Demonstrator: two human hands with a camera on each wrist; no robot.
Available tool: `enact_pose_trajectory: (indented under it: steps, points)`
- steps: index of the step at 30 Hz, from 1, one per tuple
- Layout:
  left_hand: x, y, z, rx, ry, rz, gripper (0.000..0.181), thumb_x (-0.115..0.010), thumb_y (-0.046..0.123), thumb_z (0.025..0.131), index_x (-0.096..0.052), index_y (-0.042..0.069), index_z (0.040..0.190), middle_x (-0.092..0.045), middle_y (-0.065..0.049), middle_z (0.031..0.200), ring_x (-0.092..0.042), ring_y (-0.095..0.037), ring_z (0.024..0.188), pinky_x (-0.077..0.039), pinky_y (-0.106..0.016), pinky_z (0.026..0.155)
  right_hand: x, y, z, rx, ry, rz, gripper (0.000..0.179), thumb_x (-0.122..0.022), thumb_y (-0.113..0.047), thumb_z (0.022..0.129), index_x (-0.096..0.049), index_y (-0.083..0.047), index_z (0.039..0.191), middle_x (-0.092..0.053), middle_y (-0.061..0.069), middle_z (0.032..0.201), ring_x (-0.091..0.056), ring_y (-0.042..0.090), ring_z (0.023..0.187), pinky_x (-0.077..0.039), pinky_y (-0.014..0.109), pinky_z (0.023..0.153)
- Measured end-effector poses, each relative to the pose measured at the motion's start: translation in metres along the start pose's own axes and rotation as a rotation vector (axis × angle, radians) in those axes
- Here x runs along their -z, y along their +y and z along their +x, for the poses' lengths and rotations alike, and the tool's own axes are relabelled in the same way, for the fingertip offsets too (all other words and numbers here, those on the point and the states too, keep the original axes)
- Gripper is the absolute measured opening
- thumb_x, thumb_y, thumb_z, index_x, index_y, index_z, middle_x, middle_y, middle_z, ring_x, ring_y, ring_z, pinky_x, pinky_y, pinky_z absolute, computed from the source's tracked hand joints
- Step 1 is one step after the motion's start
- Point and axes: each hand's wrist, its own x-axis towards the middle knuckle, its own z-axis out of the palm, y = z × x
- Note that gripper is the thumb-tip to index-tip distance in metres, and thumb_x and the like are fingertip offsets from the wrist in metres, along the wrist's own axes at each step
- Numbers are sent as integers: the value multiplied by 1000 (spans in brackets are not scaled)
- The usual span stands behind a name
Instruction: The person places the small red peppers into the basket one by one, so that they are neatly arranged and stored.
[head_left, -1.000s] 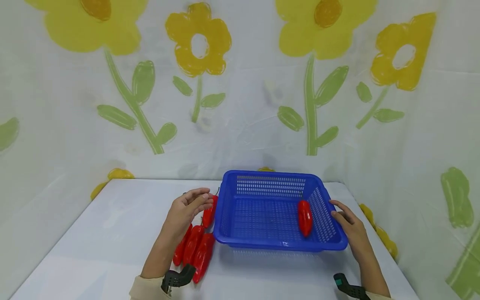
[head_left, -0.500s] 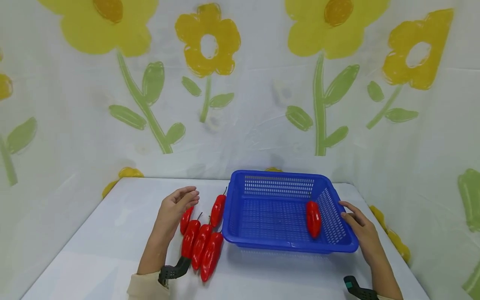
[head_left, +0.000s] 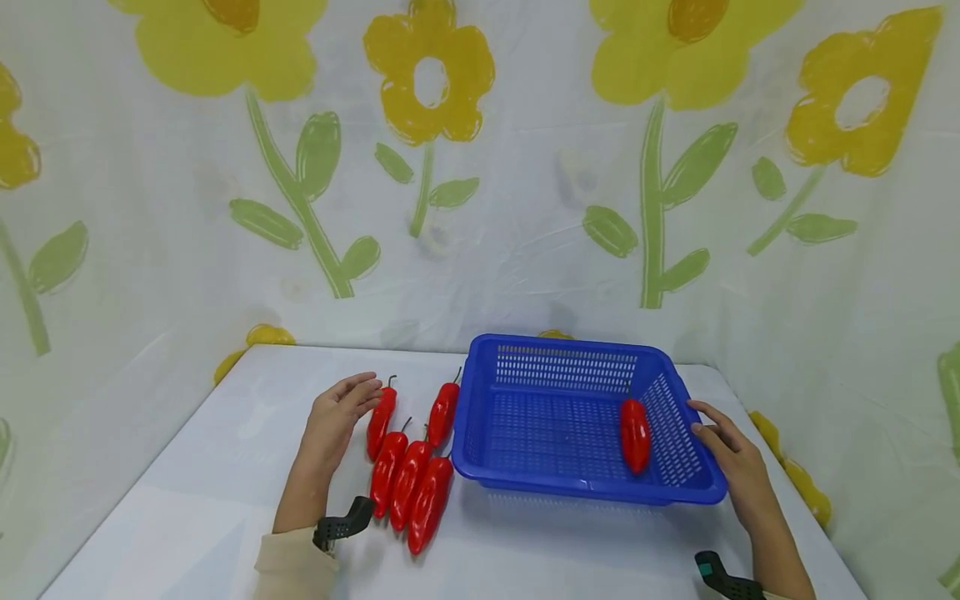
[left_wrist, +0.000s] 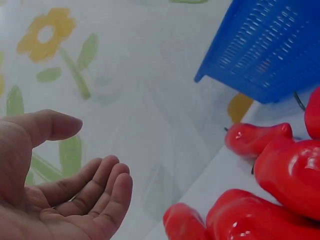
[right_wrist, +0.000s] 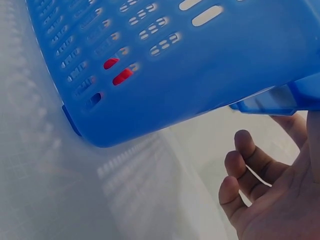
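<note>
My left hand is empty, its fingers loosely bent and the thumb apart from them, as the left wrist view shows. It hovers just left of several glossy red chili peppers with dark stems, lying close together on the table. The farthest chili pepper is nearest to its fingertips. My right hand pinches the right rim of a blue plastic basket between thumb and index finger. In the right wrist view, its other fingers hang curled below the rim. One red chili pepper lies inside the basket, near its right wall.
The white table carries the peppers left of the basket. A pale cloth with printed yellow flowers hangs behind and at both sides. Its lower part meets the table's back edge.
My left hand has moved left, away from the basket's left side, uncovering the peppers. The view has shifted slightly. My right hand stays at the basket's right rim.
</note>
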Motion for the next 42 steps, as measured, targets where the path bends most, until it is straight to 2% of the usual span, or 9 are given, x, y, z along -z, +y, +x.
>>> enact_pose_trajectory:
  steps: [3, 7, 11, 15, 20, 25, 32, 38, 42]
  points:
    - [3, -5, 3, -1, 24, -13, 50, -61, 32, 101, -53, 0, 138, -57, -20, 137, -59, -31, 122, -45, -37, 104, 0, 0, 0, -5, 0, -7, 61, -44, -56, 102, -37, -29, 156, -50, 23, 139, -55, 36, 113, -52, 20, 75]
    - [4, -14, 7, -6, 67, 48, 54, -65, 35, 98, -54, -1, 137, -57, -21, 134, -61, -32, 118, -45, -44, 105, 1, 0, 0, -16, -4, -8, 61, -44, -56, 102, -36, -29, 156, -49, 23, 140, -56, 35, 112, -53, 21, 74]
    - [5, -22, 8, 18, 107, 141, 62, -67, 42, 95, -54, -1, 137, -57, -22, 135, -60, -33, 118, -44, -49, 106, 1, 1, 1, -23, -7, -1, 61, -45, -55, 102, -36, -28, 156, -49, 22, 139, -59, 25, 104, -54, 21, 74]
    - [8, -25, 10, 68, 126, 201, 61, -67, 39, 94, -51, 2, 140, -55, -21, 137, -56, -35, 122, -43, -52, 107, 1, 0, 2, -17, -2, 3, 60, -46, -54, 102, -37, -29, 156, -51, 20, 136, -59, 14, 96, -54, 20, 73]
    - [9, -27, 13, 108, 114, 264, 59, -66, 35, 95, -49, 1, 141, -53, -23, 139, -52, -37, 124, -44, -52, 106, 1, -2, 3, -24, 4, 3, 60, -46, -54, 102, -36, -29, 156, -50, 21, 136, -59, 14, 96, -54, 19, 72]
    - [9, -31, 11, 151, 106, 335, 59, -65, 36, 94, -52, -1, 138, -56, -25, 135, -55, -37, 120, -46, -54, 103, 1, -2, 2, -41, 1, 1, 61, -46, -53, 102, -35, -26, 156, -50, 22, 137, -59, 18, 98, -54, 19, 72]
    - [14, -36, 16, 253, 41, 369, 56, -65, 36, 94, -56, -4, 132, -58, -25, 128, -55, -37, 115, -42, -58, 105, 2, -2, 2, -48, -5, 15, 61, -46, -53, 102, -35, -27, 157, -48, 22, 137, -59, 11, 93, -55, 20, 72]
    - [15, -34, 20, 269, 10, 447, 57, -69, 37, 92, -57, -3, 131, -57, -25, 128, -54, -39, 115, -46, -57, 100, 2, -3, 4, -47, -10, 39, 60, -47, -54, 102, -36, -30, 156, -49, 18, 134, -59, 3, 88, -56, 21, 72]
    - [13, -33, 21, 249, 2, 515, 58, -74, 35, 88, -59, -4, 128, -60, -27, 125, -54, -41, 114, -50, -55, 94, 1, -1, 4, -66, -13, 42, 60, -46, -52, 102, -35, -29, 157, -49, 18, 133, -58, 2, 88, -56, 20, 72]
